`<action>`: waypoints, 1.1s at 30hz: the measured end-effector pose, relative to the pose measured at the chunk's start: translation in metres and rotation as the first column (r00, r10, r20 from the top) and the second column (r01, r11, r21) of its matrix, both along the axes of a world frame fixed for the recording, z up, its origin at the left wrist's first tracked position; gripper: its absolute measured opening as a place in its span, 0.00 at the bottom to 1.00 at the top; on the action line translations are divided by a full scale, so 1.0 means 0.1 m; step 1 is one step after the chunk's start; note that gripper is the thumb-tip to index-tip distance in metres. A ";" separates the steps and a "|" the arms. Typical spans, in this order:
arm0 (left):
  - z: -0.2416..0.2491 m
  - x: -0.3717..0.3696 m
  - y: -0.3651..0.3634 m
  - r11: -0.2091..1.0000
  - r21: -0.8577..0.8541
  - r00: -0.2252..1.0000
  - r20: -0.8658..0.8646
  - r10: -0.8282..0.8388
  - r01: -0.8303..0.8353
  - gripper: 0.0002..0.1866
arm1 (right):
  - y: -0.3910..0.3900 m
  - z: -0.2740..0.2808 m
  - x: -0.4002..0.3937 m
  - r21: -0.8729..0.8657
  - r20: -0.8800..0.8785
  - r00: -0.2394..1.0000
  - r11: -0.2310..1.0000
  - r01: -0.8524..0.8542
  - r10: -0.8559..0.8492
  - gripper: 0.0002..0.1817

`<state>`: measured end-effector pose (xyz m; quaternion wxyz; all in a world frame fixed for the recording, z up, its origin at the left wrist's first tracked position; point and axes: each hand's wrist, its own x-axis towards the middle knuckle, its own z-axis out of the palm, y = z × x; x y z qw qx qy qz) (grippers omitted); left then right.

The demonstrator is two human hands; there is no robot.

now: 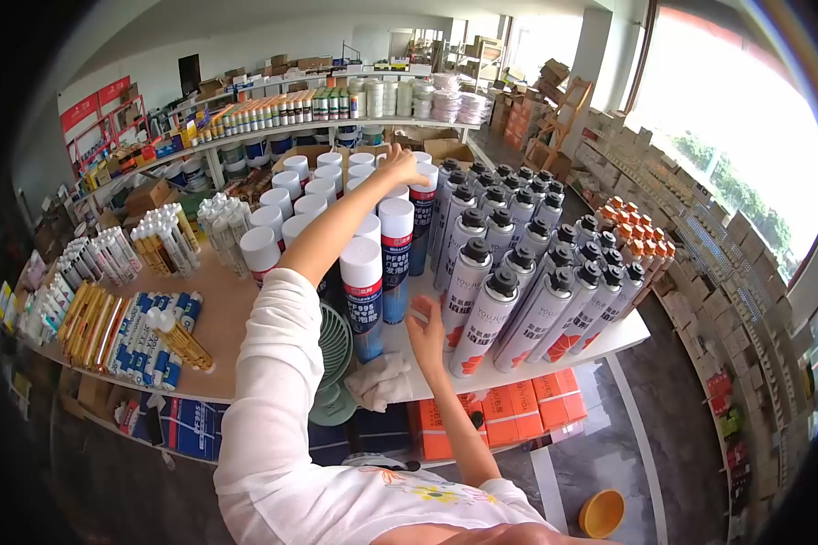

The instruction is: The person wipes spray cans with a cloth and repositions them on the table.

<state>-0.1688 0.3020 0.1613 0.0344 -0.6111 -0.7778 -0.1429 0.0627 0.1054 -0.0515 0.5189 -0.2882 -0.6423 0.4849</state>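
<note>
My left hand [402, 167] reaches over a group of white-capped blue foam spray cans [395, 259]. Its fingers are closed at the white cap of one foam can [423, 213] at the right edge of that group. Lower down, my right hand [425, 332] is beside the front row of silver foam cans [478, 322] with black nozzles, palm turned inward and fingers apart. A crumpled white cloth [379, 381] lies at the table's front edge, left of my right wrist. The bases of the rear cans are hidden.
A green fan [334, 345] stands at the front edge. Sealant tubes [159, 331] lie and stand on the left side of the table [218, 363]. Orange boxes [509, 409] are below. A yellow bowl [602, 513] rests on the floor, and stocked shelves [745, 300] line the right.
</note>
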 end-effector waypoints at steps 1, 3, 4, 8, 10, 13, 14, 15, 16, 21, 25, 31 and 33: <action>-0.05 -0.05 0.11 0.999 -0.015 0.999 -0.008 0.040 -0.040 0.61 | 0.02 0.01 0.02 -0.020 -0.014 1.000 1.000 0.002 -0.002 0.25; -0.16 -0.20 0.34 0.994 -0.103 0.995 0.091 0.034 -0.024 0.66 | 0.09 -0.02 0.03 0.022 -0.029 0.999 0.999 0.028 -0.028 0.23; -0.17 -0.20 0.37 0.994 -0.105 0.995 0.088 0.044 -0.035 0.67 | 0.10 -0.04 0.04 0.049 -0.038 0.998 0.998 0.051 -0.049 0.22; -0.24 -0.24 0.51 0.993 -0.113 0.999 0.035 0.039 -0.035 0.67 | 0.12 -0.15 0.06 0.018 -0.043 0.999 0.999 0.031 -0.030 0.20; -0.30 -0.18 0.49 0.996 -0.069 0.998 0.009 0.062 -0.061 0.65 | 0.10 -0.22 0.07 -0.036 -0.042 0.999 0.999 -0.003 0.002 0.19; -0.27 -0.13 0.42 0.996 -0.053 0.997 0.019 0.070 -0.069 0.63 | 0.07 -0.27 0.09 -0.048 0.001 1.000 0.999 0.008 -0.008 0.18; -0.26 -0.09 0.38 0.995 -0.024 0.996 0.018 0.092 -0.092 0.61 | 0.06 -0.29 0.09 -0.048 0.000 1.000 0.999 0.009 -0.009 0.18; -0.25 -0.08 0.38 0.996 -0.022 0.996 0.015 0.090 -0.090 0.61 | 0.05 -0.30 0.09 -0.046 -0.006 1.000 0.999 0.010 -0.010 0.18; -0.25 -0.07 0.36 0.994 -0.001 0.994 0.008 0.107 -0.107 0.61 | 0.05 -0.31 0.09 -0.045 -0.013 1.000 0.999 0.012 -0.013 0.17; -0.22 -0.04 0.30 0.996 0.015 0.996 0.010 0.084 -0.084 0.57 | 0.01 -0.33 0.15 -0.043 0.023 1.000 0.999 0.020 -0.019 0.17; -0.11 0.07 0.11 0.998 -0.061 0.995 -0.102 -0.018 0.012 0.56 | 0.00 -0.41 0.23 -0.045 0.004 1.000 0.999 0.020 -0.020 0.16; 0.02 0.49 -0.44 0.970 -0.106 0.938 -0.251 -0.241 0.221 0.45 | -0.11 -0.39 0.29 -0.011 -0.010 0.999 0.999 0.030 -0.030 0.16; 0.05 0.62 -0.60 0.949 -0.135 0.883 -0.347 -0.315 0.286 0.42 | -0.15 -0.41 0.29 -0.026 0.004 1.000 0.999 0.027 -0.027 0.16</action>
